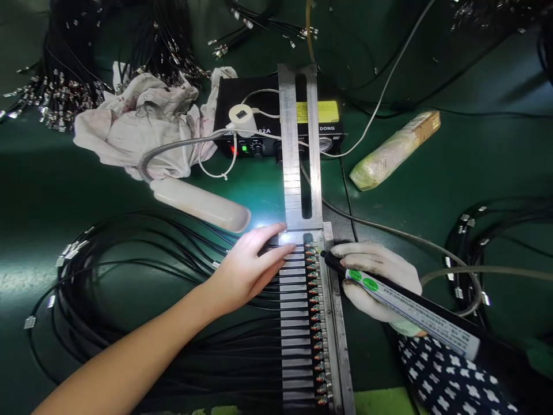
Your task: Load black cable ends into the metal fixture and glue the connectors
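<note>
At the silvery toothed jig (pixel 334 328), the right hand (pixel 389 262) clasps a black, green-stickered tool (pixel 410 306), the left hand (pixel 248 259) spread-fingered.

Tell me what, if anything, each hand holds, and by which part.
The right hand grips a labelled black tool near its tip; whether the left hand pinches a cable cannot be told.

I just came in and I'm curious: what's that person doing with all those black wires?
The person's bare left hand rests on the far end of a row of black wires laid across a metal rack. The gloved right hand grips a black pen-shaped tool, its tip near the metal wire ends at that same end; I can't tell if it touches. A white lamp shines close by.
</note>
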`<act>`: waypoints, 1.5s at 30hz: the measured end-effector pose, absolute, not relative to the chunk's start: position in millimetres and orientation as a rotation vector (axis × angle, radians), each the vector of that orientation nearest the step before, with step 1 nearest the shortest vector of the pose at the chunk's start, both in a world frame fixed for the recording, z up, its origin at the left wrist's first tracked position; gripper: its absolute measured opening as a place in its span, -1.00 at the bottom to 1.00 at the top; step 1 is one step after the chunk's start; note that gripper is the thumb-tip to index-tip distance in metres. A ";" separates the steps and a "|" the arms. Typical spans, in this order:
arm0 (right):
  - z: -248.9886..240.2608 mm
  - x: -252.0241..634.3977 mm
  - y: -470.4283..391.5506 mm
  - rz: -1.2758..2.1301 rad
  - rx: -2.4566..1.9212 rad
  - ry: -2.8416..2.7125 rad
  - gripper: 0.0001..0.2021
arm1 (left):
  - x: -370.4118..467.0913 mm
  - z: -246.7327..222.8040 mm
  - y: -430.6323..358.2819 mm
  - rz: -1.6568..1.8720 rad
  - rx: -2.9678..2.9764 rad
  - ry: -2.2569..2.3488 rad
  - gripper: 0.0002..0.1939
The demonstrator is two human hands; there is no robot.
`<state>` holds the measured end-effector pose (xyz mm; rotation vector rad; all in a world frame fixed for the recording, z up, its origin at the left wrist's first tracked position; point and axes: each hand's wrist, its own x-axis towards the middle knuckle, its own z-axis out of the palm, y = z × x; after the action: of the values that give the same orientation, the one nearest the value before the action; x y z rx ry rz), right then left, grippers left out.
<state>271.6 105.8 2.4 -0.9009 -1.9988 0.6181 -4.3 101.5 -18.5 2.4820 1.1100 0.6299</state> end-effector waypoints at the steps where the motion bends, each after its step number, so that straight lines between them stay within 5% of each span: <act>1: 3.0 271.5 105.9 0.618 -0.903 -1.998 -0.79 | -4.4 -18.5 101.4 0.627 2.481 1.112 -0.65; 45: 5.2 272.1 100.4 0.604 -0.906 -1.999 -0.79 | -4.9 -21.3 102.2 0.627 2.474 1.115 -0.64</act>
<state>272.1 100.4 5.2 -0.9056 -1.9987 0.6038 -4.9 102.2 -21.3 2.4738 1.1148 0.6274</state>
